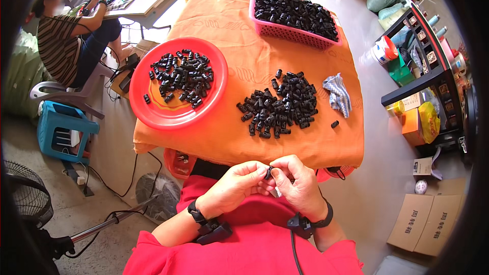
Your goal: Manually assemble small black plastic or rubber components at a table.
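Close to my lap, just off the near edge of the table, both hands meet around one small black plastic cord lock (pixel 268 173). My left hand (pixel 239 183) pinches it between thumb and fingers. From the other side, my right hand (pixel 298 183) is closed on it too, thumb pressed near its end. A small whitish bit shows below the fingertips; I cannot make out what it is. Beyond my hands lies a loose heap of black cord locks (pixel 280 106). More of them rest on a round red plate (pixel 139 89) at the left.
An orange cloth (pixel 204 145) covers the table. At its far side stands a pink basket (pixel 298 37) full of black pieces. A crumpled checked rag (pixel 337 94) lies right of the heap. Left are a fan (pixel 25 193), a blue stool (pixel 46 132) and a seated person (pixel 66 46).
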Demonstrator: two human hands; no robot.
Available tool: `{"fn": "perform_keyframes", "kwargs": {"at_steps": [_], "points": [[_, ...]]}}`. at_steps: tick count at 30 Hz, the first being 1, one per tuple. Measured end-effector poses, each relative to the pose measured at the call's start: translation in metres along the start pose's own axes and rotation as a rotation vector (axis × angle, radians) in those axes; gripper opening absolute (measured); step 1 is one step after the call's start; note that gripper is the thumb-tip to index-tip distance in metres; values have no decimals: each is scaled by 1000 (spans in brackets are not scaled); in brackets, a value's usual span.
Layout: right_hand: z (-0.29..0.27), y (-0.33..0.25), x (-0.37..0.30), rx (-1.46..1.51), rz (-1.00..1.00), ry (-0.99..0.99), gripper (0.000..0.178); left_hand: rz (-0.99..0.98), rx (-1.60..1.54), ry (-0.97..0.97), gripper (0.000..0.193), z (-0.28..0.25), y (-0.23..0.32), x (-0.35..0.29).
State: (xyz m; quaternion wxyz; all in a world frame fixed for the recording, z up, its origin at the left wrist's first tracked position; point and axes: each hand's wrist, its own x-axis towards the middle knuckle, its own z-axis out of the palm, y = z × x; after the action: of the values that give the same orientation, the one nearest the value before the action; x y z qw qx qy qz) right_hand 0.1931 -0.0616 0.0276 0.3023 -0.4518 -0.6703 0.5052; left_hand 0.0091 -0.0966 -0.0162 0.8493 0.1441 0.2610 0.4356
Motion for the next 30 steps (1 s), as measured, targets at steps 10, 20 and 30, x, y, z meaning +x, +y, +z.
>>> {"fn": "perform_keyframes", "kwargs": {"at_steps": [10,20,30], "points": [[5,-4,1,-88,-50,40,5,-20,92,55,21,3,1,-2],[11,1,8,-412,-180,227,8,19,113,101,17,5,-6,1],[13,4,9,-469,-186,208,16,24,125,118,16,8,-8,1]]}}
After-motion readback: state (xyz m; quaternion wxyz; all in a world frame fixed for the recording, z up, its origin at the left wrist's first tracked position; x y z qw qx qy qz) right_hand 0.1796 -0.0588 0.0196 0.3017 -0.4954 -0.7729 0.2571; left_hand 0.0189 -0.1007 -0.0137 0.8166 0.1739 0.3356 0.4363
